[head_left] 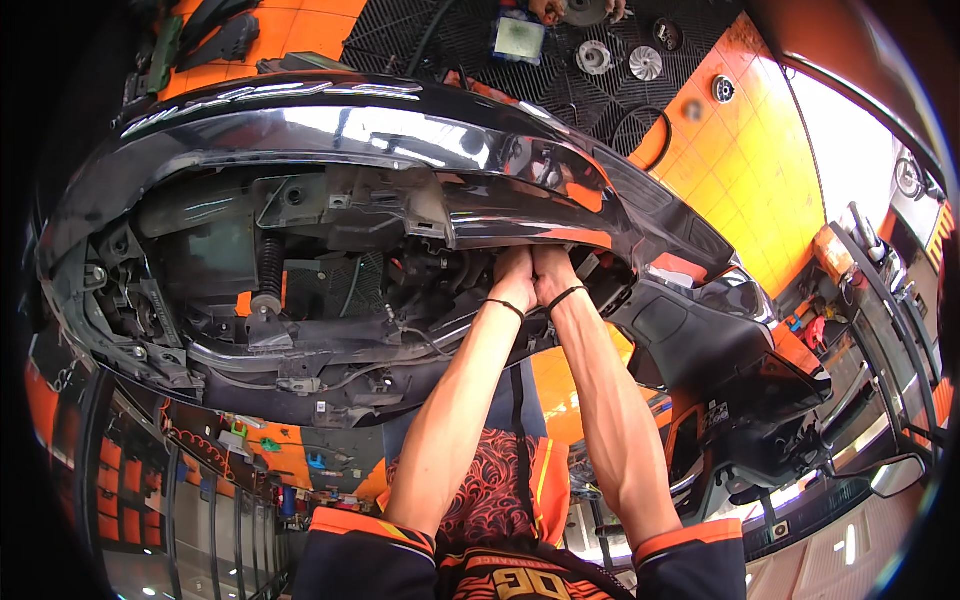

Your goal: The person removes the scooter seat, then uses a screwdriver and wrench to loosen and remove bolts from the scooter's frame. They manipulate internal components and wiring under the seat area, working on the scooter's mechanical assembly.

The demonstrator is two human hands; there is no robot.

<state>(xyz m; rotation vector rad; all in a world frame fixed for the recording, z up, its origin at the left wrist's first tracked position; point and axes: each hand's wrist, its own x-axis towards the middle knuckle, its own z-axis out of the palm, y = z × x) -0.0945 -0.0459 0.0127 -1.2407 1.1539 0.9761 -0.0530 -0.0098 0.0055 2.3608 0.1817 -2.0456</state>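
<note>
A black scooter (pixel 330 130) stretches across the view, its seat off and the bay beneath laid bare. My left hand (pixel 513 282) and my right hand (pixel 554 276) reach side by side into the right end of that bay, under the lip of a glossy black panel (pixel 520 228). The panel's edge and the dark interior hide the fingers of both, so what they touch or hold does not show. Left of my hands lie a coiled shock absorber spring (pixel 270 268), a frame tube (pixel 235 357) and a thin cable (pixel 370 374).
Beyond the scooter, another person's hands (pixel 548 10) work over a black mat (pixel 400 40) with round metal parts (pixel 646 63) on it. To the right are the handlebar area with a mirror (pixel 893 476) and a tool cart (pixel 860 270). Shelving racks (pixel 130 470) stand lower left.
</note>
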